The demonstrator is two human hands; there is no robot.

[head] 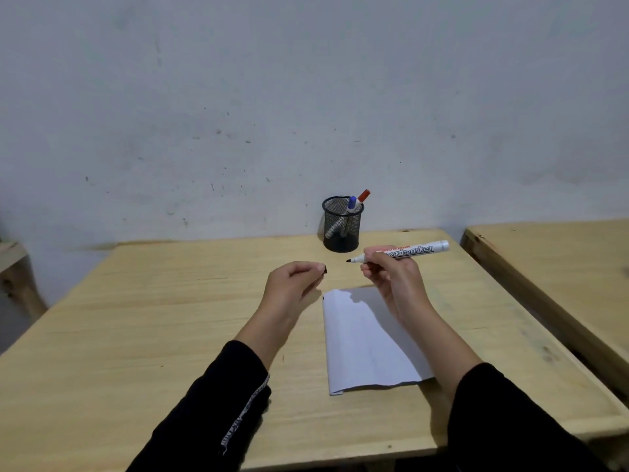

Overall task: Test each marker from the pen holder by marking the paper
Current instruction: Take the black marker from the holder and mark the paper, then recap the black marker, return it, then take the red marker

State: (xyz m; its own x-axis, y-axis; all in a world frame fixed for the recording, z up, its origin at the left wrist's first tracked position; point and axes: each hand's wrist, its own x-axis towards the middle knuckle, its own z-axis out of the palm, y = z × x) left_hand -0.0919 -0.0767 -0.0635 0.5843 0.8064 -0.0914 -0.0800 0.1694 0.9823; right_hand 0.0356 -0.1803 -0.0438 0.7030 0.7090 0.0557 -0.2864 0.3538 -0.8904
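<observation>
My right hand [391, 274] grips a white board marker [408, 251] held level above the table, its bare black tip pointing left. Just left of that tip, my left hand [292, 284] pinches the marker's small black cap [325, 269] between the fingertips. A white sheet of paper [360, 342] lies flat on the wooden table [170, 318] below both hands, with a tiny dark mark at its top left corner. At the back of the table stands a black mesh pen holder [342, 223] with a blue-capped marker [352, 202] and a red-capped marker [363, 196] in it.
A grey scuffed wall rises right behind the table. A second wooden table [561, 253] stands to the right across a narrow gap. Part of a wooden piece [10, 264] shows at the far left.
</observation>
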